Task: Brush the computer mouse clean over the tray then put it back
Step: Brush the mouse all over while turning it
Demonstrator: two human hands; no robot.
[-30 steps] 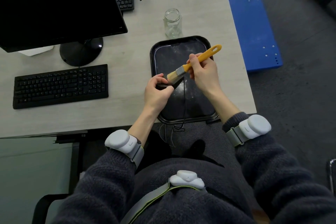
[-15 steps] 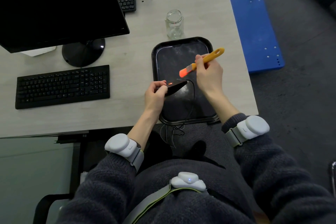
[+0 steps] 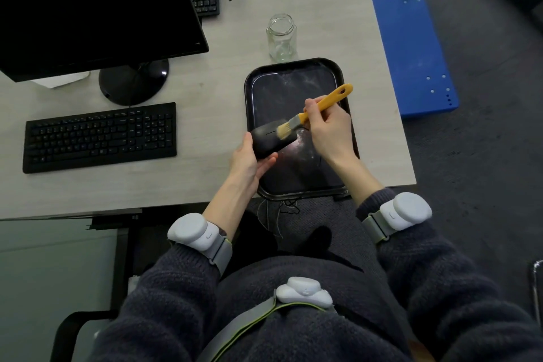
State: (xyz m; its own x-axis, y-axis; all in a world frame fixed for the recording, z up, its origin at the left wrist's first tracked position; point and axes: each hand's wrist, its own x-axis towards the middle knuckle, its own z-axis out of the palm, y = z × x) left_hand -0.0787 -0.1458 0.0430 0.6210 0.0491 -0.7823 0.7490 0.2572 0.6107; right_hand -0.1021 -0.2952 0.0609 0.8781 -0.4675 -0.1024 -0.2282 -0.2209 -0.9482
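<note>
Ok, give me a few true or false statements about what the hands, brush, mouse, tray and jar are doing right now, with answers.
1. The left hand holds the mouse. True.
2. The brush is in the right hand. True.
3. The bristles rest on the keyboard. False: they touch the mouse.
4. The glass jar stands inside the tray. False: it stands on the desk beyond the tray.
5. The mouse is over the tray's left edge. True.

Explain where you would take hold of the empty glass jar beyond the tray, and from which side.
Grip the glass jar around its body from the right, where the desk lies bare. It stands upright, lidless, with flat-looking sides below a narrower neck; the tray sits close in front.
</note>
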